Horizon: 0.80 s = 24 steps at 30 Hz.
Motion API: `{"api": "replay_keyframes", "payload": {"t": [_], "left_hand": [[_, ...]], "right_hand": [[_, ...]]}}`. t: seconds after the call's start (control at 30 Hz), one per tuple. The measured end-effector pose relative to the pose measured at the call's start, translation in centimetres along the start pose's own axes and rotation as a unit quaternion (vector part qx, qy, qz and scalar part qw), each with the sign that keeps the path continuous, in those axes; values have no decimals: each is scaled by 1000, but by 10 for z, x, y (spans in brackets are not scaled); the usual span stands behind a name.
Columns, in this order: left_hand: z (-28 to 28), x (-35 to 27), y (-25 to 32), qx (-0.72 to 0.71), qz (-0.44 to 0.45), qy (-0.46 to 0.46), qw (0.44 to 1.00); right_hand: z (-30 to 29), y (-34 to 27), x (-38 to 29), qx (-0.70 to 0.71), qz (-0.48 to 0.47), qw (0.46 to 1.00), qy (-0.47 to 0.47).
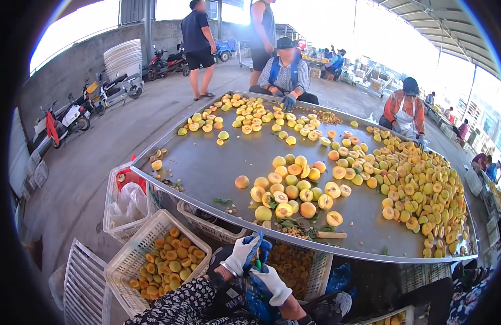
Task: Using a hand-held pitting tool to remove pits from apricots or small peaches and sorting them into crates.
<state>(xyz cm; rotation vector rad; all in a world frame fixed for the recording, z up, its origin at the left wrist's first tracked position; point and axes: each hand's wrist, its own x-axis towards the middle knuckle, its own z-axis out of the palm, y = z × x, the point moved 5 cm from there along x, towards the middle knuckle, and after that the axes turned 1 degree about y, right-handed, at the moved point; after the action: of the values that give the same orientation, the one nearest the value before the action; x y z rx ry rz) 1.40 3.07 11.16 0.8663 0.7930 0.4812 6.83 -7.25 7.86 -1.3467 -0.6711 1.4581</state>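
My left hand (244, 254), in a white glove with blue coated fingers, is raised just in front of the near rim of a metal-topped table (201, 162). Close below it, my right hand (270, 284), gloved alike, has its fingers closed on a small tool with a green handle (258, 264). The tool's tip lies between both hands, and whatever my left fingers hold is hidden. On the table beyond, halved and whole yellow peaches (291, 191) lie in a loose group, with leaves and pits by the rim. A larger heap of halves (421, 187) covers the right side.
A plastic crate of peach halves (157, 219) stands at my left; another crate (323, 276) sits under the table edge before me. A white basket (112, 203) holds plastic bags. Two co-workers (287, 73) (404, 107) sit across the table. Two people stand behind; scooters are parked left.
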Motion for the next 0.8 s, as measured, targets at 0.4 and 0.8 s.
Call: {"api": "replay_keyframes", "payload": {"t": [0.4,0.8], "left_hand": [[6,7,-1,109,-63,-56,990],[8,7,0,158,-56,-90,982]], "right_hand": [[-16,-8,-4,-147,-107,983,11],[-12,11,-3,72,30,997,-19]]}}
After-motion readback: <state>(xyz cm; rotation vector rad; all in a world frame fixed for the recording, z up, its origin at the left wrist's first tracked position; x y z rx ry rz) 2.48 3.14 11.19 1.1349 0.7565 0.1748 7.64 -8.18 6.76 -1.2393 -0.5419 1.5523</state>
